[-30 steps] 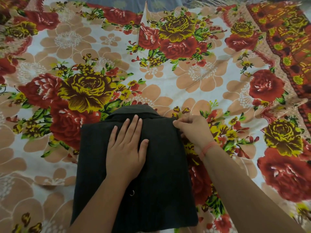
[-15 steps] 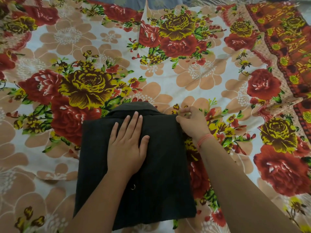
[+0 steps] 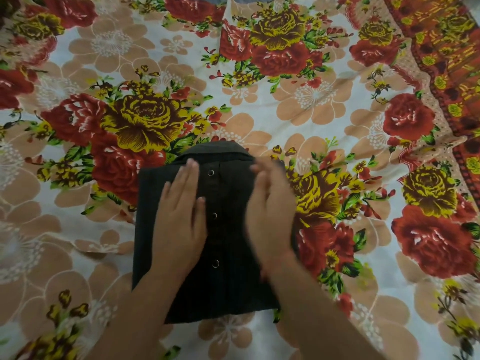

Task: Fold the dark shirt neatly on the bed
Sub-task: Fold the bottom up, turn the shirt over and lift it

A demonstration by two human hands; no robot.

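The dark shirt [image 3: 226, 237] lies folded into a compact rectangle on the bed, collar at the far end and a row of snap buttons running down its middle. My left hand [image 3: 181, 216] rests flat on the left half, fingers together and pointing away from me. My right hand [image 3: 270, 211] lies flat on the right half, blurred by motion, holding nothing. Both forearms cover the shirt's near corners.
The floral bedsheet [image 3: 311, 105] with red and yellow roses spreads all around the shirt. A raised crease [image 3: 228, 19] stands in the sheet at the far middle. A red patterned border [image 3: 446, 61] runs along the right side.
My right hand let go of the shirt's top right corner and moved onto the shirt's right half, flat. My left hand slid left, uncovering the snap buttons.
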